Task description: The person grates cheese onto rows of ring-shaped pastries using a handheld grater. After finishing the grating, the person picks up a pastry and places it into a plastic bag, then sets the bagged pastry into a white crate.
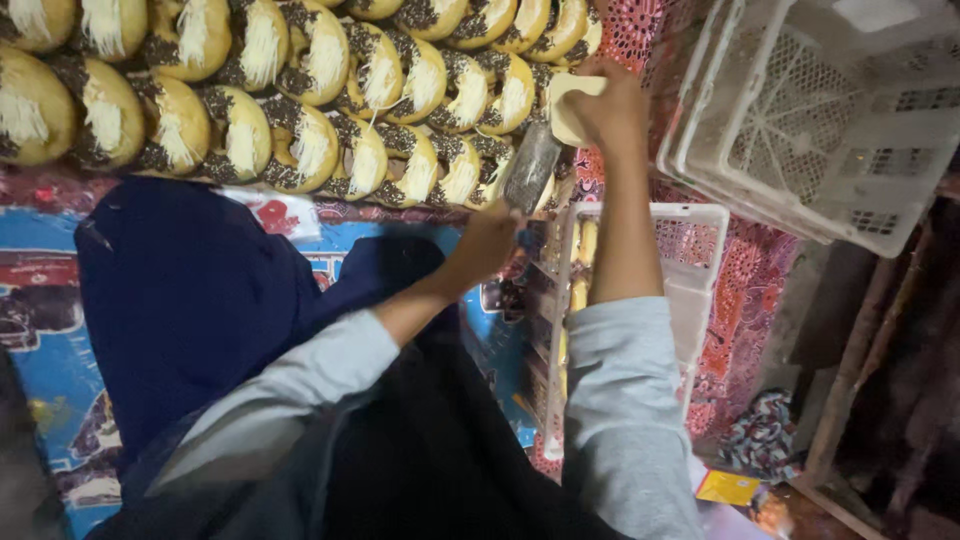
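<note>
Pale cheese block (pixel 572 105) gripped in right hand (pixel 612 105), left hand (pixel 488 240) clutching metal grater (pixel 532 165) over topped buns (pixel 300 90).

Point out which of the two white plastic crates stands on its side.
The upper right crate, tilted up so its mesh bottom faces the camera. The other crate lies flat below the right hand, open side up.
</note>
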